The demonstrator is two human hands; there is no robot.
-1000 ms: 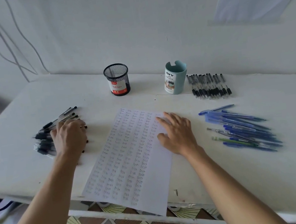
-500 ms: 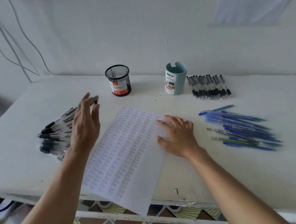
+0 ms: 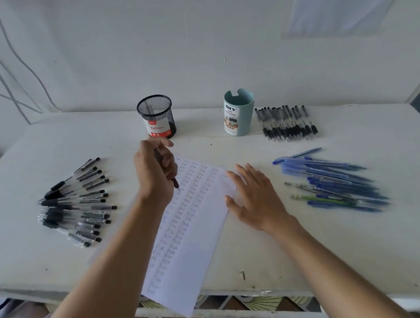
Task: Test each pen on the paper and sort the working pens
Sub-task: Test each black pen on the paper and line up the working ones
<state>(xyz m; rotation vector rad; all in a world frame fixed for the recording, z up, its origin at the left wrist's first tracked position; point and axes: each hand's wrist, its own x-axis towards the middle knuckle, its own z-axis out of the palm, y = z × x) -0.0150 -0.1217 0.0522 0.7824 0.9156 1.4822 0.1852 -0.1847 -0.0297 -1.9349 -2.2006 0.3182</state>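
Note:
A white paper (image 3: 187,241) covered in rows of handwritten test marks lies slanted across the table's middle, its near corner past the front edge. My left hand (image 3: 154,171) grips a black pen (image 3: 174,183) over the paper's upper left part, tip pointing down at the sheet. My right hand (image 3: 255,200) rests flat, fingers spread, on the paper's right edge. A heap of black pens (image 3: 76,203) lies at the left. A pile of blue pens (image 3: 335,182) lies at the right.
A black mesh cup (image 3: 156,116) and a teal pen holder (image 3: 239,112) stand at the back of the white table (image 3: 375,244). A row of black pens (image 3: 287,123) lies right of the teal holder. Patterned floor shows below the front edge.
My left hand left the black pen heap with a pen and moved right, over the paper's top. The paper has turned a little. My right hand stayed on the sheet.

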